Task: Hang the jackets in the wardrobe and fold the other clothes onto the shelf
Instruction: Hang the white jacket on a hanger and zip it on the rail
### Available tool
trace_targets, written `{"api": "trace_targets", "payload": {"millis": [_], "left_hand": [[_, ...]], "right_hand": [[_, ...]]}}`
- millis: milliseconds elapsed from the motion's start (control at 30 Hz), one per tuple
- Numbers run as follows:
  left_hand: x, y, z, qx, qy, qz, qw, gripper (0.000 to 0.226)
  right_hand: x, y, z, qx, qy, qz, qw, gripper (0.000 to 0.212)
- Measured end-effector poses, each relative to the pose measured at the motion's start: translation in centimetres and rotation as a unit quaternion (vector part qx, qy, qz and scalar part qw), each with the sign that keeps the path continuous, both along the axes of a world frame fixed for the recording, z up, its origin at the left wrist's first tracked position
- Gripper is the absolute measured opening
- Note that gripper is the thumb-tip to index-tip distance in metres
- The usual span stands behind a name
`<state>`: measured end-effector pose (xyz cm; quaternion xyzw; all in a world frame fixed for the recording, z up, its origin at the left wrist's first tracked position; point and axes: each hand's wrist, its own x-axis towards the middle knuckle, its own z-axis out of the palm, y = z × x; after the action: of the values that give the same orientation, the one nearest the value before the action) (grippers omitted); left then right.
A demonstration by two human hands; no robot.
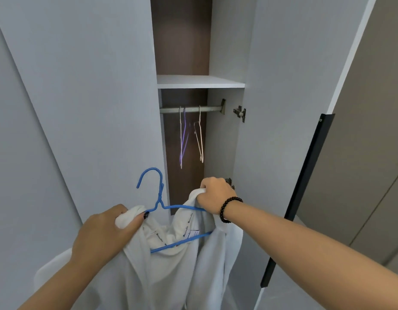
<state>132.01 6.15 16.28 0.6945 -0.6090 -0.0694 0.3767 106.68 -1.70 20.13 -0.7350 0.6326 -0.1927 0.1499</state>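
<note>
A white jacket (171, 271) hangs in front of me on a blue hanger (159, 198) whose hook points up. My left hand (104, 233) grips the jacket's left shoulder over the hanger's end. My right hand (213, 194), with a dark bead bracelet at the wrist, grips the right shoulder and the hanger's arm. Behind them the narrow wardrobe opening shows a metal rail (193, 109) with three bare hangers (190, 135) on it. A white shelf (198, 82) lies above the rail.
A closed grey wardrobe door (81, 97) stands on the left. The open door (289, 97) on the right carries a hinge (240, 113) and a black edge handle (301, 186). A beige wall or door is at far right.
</note>
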Motion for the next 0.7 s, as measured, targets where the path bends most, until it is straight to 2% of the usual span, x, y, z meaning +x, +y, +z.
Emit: {"api": "trace_targets", "payload": {"millis": [167,267,400,500,567,600,700], "left_hand": [[-4.2,0.1,0.3,0.019,-0.009,-0.029,0.999,0.041],[-6.3,-0.2,0.4,0.061,-0.050,-0.057,0.995,0.038],[-7.2,-1.0,1.3,0.058,-0.033,-0.071,0.995,0.031],[-7.5,-1.4,1.8,0.026,-0.011,-0.048,0.998,0.032],[-7.8,-1.6,1.9,0.012,0.015,-0.031,0.999,0.035],[-8.1,-1.6,1.8,0.005,0.036,-0.024,0.999,0.037],[-8.7,-1.5,1.5,-0.017,0.113,-0.005,0.993,0.039]], "right_hand": [[0.1,0.1,1.7,0.038,-0.137,-0.072,0.987,0.008],[0.7,0.5,2.2,0.046,-0.190,-0.051,0.979,0.012],[0.2,1.0,2.9,0.048,-0.232,-0.002,0.972,0.012],[-1.1,1.4,2.9,0.044,-0.210,0.020,0.977,0.010],[-2.1,1.6,2.5,0.020,-0.199,0.012,0.980,0.030],[-2.7,1.6,2.3,0.004,-0.212,0.008,0.977,0.036],[-4.8,2.1,1.4,-0.018,-0.305,0.007,0.952,0.037]]}}
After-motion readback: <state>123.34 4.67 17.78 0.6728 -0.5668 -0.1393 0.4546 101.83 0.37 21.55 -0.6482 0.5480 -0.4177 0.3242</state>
